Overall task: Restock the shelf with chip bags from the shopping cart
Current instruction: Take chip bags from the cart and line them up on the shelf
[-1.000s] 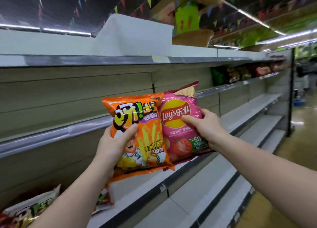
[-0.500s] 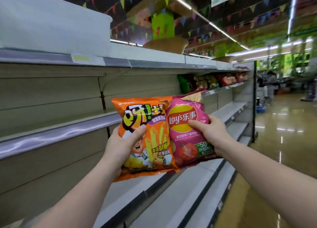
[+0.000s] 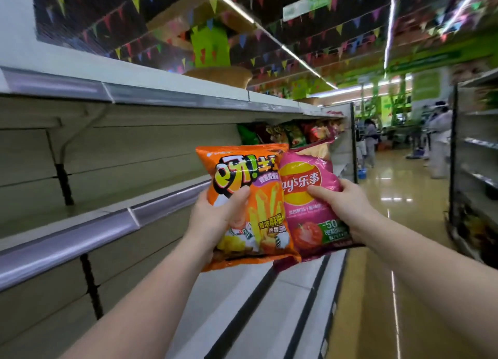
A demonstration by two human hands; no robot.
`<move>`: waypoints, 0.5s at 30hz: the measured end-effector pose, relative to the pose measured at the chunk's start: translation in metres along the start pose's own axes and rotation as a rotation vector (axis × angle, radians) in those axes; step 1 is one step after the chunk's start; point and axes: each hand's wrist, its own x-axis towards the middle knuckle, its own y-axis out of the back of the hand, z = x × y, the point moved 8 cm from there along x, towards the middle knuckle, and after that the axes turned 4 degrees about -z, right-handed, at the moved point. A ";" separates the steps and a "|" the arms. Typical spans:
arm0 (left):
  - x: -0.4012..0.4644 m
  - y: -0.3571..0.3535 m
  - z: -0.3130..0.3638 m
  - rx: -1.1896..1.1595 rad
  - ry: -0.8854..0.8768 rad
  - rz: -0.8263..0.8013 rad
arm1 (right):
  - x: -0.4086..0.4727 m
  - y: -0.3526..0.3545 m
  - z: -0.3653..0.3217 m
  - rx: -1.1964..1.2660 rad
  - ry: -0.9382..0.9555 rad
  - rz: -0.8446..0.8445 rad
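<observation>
Left hand is gripped on an orange fries bag; right hand is gripped on a pink "Lay's乐事" bag, marked "-50", both held upright, overlapping, beside the shelf; more snack bags are stocked farther along

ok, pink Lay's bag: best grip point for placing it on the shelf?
Probably the right side edge at mid-height, where the right hand pinches the pink Lay's bag now, thumb on its front. The orange bag overlaps its left edge, so come from the right.
</observation>
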 end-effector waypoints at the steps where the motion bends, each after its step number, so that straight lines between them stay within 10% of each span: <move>1: 0.015 -0.006 0.000 -0.001 -0.010 -0.014 | 0.011 0.005 0.000 -0.008 0.003 0.021; 15: 0.191 -0.103 -0.035 -0.021 -0.018 -0.002 | 0.204 0.071 0.035 0.056 0.043 0.052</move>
